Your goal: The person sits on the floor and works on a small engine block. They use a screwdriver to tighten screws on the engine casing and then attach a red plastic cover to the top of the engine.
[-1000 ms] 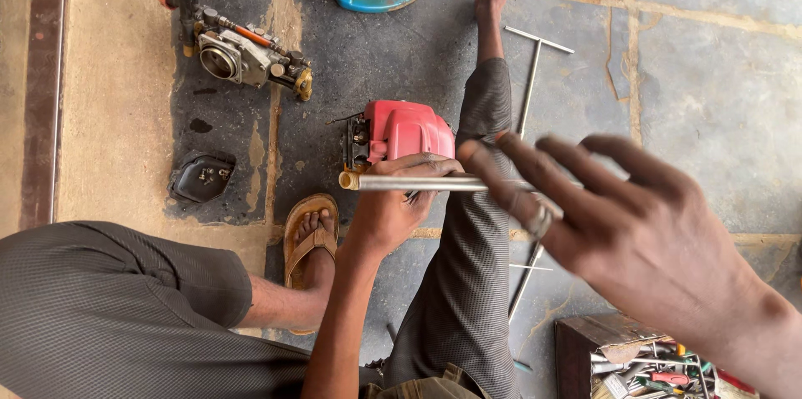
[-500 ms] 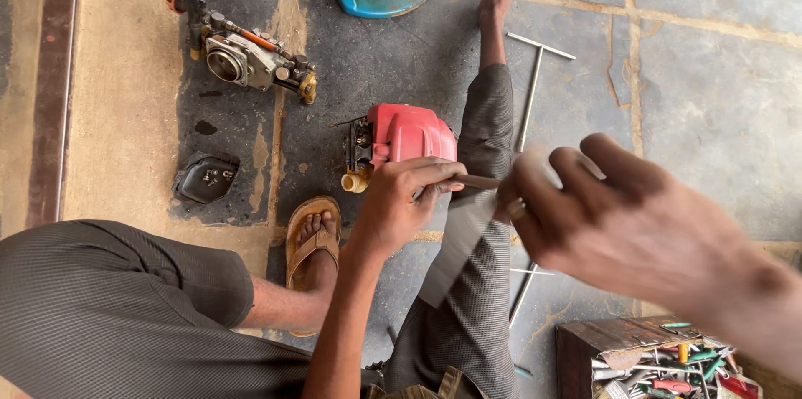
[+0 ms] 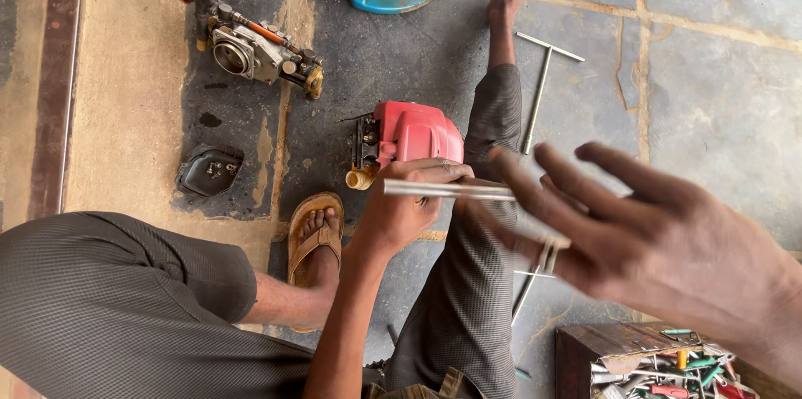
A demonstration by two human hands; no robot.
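Two hands work over the small red-shrouded engine block point(image 3: 407, 133) on the stone floor: the left hand point(image 3: 405, 203) has its fingers closed around a thin bright steel rod point(image 3: 447, 190) lying level just this side of the engine, while the right hand point(image 3: 643, 232), blurred and nearer the camera, has fingers spread, holding nothing. Beyond the engine lie a grey carburettor assembly point(image 3: 255, 52) and a T-handled steel wrench point(image 3: 541, 81). Risk, as I judge it: one-handed, the rod could slip or roll off toward the sandalled foot point(image 3: 316, 236).
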